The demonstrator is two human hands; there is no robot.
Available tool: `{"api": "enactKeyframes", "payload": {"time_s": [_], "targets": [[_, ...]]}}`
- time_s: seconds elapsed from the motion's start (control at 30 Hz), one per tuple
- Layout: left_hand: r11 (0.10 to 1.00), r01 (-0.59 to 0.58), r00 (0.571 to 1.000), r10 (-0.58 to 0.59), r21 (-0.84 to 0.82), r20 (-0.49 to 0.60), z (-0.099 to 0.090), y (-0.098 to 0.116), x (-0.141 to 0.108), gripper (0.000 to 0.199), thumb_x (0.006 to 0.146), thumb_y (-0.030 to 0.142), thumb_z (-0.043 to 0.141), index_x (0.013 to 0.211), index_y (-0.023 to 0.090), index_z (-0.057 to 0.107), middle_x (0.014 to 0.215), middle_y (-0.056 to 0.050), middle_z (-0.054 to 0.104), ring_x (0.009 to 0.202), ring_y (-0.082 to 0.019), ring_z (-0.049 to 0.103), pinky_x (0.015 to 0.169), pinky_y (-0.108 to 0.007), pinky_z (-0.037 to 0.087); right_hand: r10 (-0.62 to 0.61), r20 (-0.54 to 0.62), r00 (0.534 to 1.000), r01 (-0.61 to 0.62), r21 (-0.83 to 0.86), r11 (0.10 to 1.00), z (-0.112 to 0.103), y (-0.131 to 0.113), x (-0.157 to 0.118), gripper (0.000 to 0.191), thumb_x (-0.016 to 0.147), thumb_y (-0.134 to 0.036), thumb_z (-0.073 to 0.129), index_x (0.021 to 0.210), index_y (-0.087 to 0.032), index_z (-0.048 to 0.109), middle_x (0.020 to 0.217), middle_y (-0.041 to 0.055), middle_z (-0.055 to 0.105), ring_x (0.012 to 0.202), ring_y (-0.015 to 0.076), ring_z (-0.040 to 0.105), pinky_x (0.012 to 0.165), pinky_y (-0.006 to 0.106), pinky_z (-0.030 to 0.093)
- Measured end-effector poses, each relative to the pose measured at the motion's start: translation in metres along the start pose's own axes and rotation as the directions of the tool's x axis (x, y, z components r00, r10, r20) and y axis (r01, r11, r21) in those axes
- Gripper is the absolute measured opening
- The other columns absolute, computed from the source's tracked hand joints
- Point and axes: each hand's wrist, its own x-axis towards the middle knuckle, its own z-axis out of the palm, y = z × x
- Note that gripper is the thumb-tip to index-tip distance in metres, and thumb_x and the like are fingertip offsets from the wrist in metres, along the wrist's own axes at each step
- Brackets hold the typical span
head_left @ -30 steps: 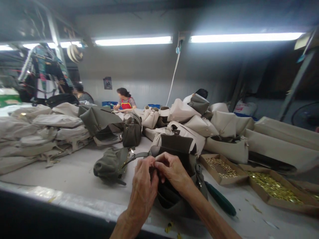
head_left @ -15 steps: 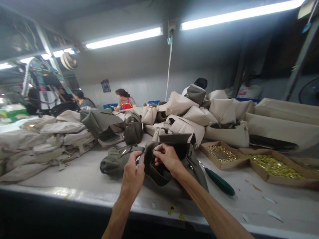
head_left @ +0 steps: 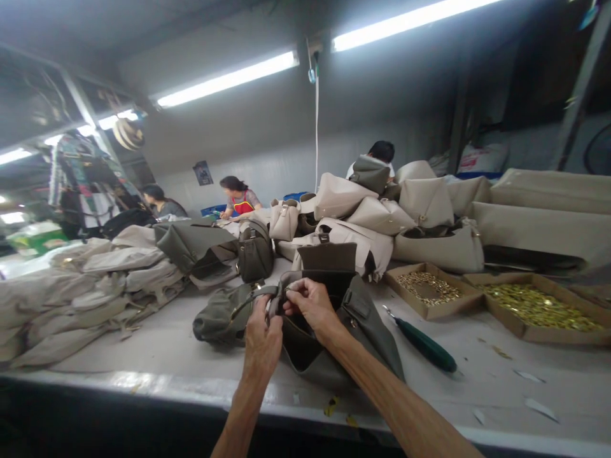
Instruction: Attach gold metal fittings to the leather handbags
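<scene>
A dark olive handbag [head_left: 377, 346] lies open on the worktable, its flap raised at the back. My left hand [head_left: 264, 334] is closed on the bag's left edge, near the strap, with the fingers partly behind the material. At the bag's opening my right hand [head_left: 312, 308] makes a pinch close to that same edge; whatever is between its fingertips is too small to make out. Against the left side of the bag rests a softer olive bag part [head_left: 217, 318] with gold-coloured fittings. A green-handled hand tool [head_left: 424, 343] with a thin metal tip lies right of the bag.
Cardboard trays of small gold-coloured fittings [head_left: 429, 289] and yellow metal pieces [head_left: 539, 308] stand at the right. Beige bags [head_left: 439, 248] are piled behind, and beige bag pieces [head_left: 95, 292] at the left. Scraps dot the table [head_left: 157, 356]. People sit beyond.
My right hand has moved slightly left, closer to my left hand at the bag's edge. The view has shifted a little, and the bag's flap stands more upright.
</scene>
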Motion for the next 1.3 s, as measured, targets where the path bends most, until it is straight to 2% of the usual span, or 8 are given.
{"api": "enactKeyframes", "payload": {"time_s": [0.2, 0.37, 0.5, 0.67, 0.83, 0.97, 1.1, 1.3], "targets": [[0.995, -0.084, 0.996, 0.083, 0.048, 0.031, -0.009, -0.004, 0.006, 0.024, 0.083, 0.024, 0.042, 0.103, 0.018, 0.054, 0.093, -0.006, 0.063, 0.087, -0.02, 0.059, 0.082, -0.033, 0.046, -0.055, 0.043, 0.998, 0.051, 0.082, 0.995, 0.005, 0.0, -0.005, 0.019, 0.067, -0.026, 0.07, 0.073, -0.016, 0.054, 0.06, -0.0034, 0.06, 0.051, 0.009, 0.061, 0.051, 0.02, 0.052], [0.986, -0.091, 0.996, 0.093, 0.138, -0.006, -0.009, -0.009, 0.012, 0.015, 0.084, 0.022, 0.044, 0.097, 0.019, 0.052, 0.09, -0.006, 0.066, 0.085, -0.022, 0.062, 0.076, -0.033, 0.045, -0.025, 0.115, 0.993, 0.015, 0.093, 0.996, 0.004, -0.001, -0.004, 0.021, 0.066, -0.027, 0.071, 0.074, -0.016, 0.055, 0.06, -0.0024, 0.062, 0.051, 0.0097, 0.061, 0.052, 0.021, 0.053], [0.989, -0.071, 0.997, 0.071, 0.132, 0.005, -0.008, -0.014, 0.014, 0.012, 0.086, 0.03, 0.048, 0.094, 0.021, 0.052, 0.087, -0.004, 0.066, 0.081, -0.022, 0.062, 0.072, -0.031, 0.044, -0.008, 0.175, 0.985, -0.004, 0.071, 0.997, -0.004, -0.005, -0.002, 0.023, 0.068, -0.03, 0.072, 0.076, -0.015, 0.055, 0.062, -0.0015, 0.064, 0.054, 0.0105, 0.062, 0.057, 0.023, 0.054], [0.985, -0.122, 0.992, 0.122, 0.119, 0.006, -0.01, -0.022, 0.016, 0.015, 0.087, 0.033, 0.047, 0.088, 0.019, 0.052, 0.083, -0.003, 0.059, 0.079, -0.019, 0.054, 0.075, -0.031, 0.041, -0.078, 0.232, 0.97, 0.091, -0.046, 0.995, -0.01, -0.006, -0.006, 0.017, 0.076, -0.029, 0.067, 0.076, -0.015, 0.056, 0.059, -0.0024, 0.063, 0.052, 0.0093, 0.058, 0.057, 0.022, 0.05], [0.991, -0.113, 0.994, 0.114, 0.074, -0.001, -0.007, -0.03, 0.018, 0.022, 0.091, 0.035, 0.041, 0.079, 0.019, 0.05, 0.073, 0.001, 0.052, 0.069, -0.016, 0.047, 0.068, -0.028, 0.036, -0.15, 0.262, 0.953, 0.206, -0.204, 0.957, -0.008, 0.002, -0.011, 0.008, 0.079, -0.023, 0.061, 0.076, -0.017, 0.057, 0.057, -0.0042, 0.058, 0.052, 0.0094, 0.054, 0.056, 0.022, 0.045], [0.992, -0.117, 0.993, 0.118, 0.055, -0.007, -0.005, -0.029, 0.019, 0.029, 0.092, 0.035, 0.038, 0.07, 0.019, 0.047, 0.065, 0.003, 0.046, 0.063, -0.013, 0.041, 0.064, -0.026, 0.033, -0.207, 0.255, 0.945, 0.28, -0.297, 0.913, -0.007, 0.01, -0.013, 0.003, 0.079, -0.017, 0.059, 0.076, -0.018, 0.057, 0.064, -0.0041, 0.055, 0.055, 0.0094, 0.055, 0.057, 0.022, 0.044], [0.993, -0.116, 0.993, 0.116, 0.023, -0.001, -0.007, -0.026, 0.017, 0.031, 0.093, 0.036, 0.038, 0.071, 0.018, 0.049, 0.066, 0.003, 0.048, 0.063, -0.012, 0.044, 0.063, -0.024, 0.034, -0.256, 0.265, 0.93, 0.344, -0.377, 0.86, -0.007, 0.014, -0.013, 0.006, 0.078, -0.015, 0.059, 0.073, -0.018, 0.058, 0.073, -0.0027, 0.053, 0.057, 0.0089, 0.054, 0.058, 0.022, 0.043], [0.995, -0.102, 0.994, 0.102, -0.012, 0.028, -0.009, -0.027, 0.015, 0.032, 0.093, 0.037, 0.039, 0.074, 0.017, 0.055, 0.067, 0.002, 0.051, 0.065, -0.012, 0.046, 0.061, -0.021, 0.036, -0.256, 0.265, 0.93, 0.351, -0.428, 0.833, -0.006, 0.017, -0.014, 0.007, 0.079, -0.015, 0.059, 0.073, -0.017, 0.061, 0.077, -0.0014, 0.055, 0.055, 0.0081, 0.052, 0.055, 0.021, 0.042]]}}
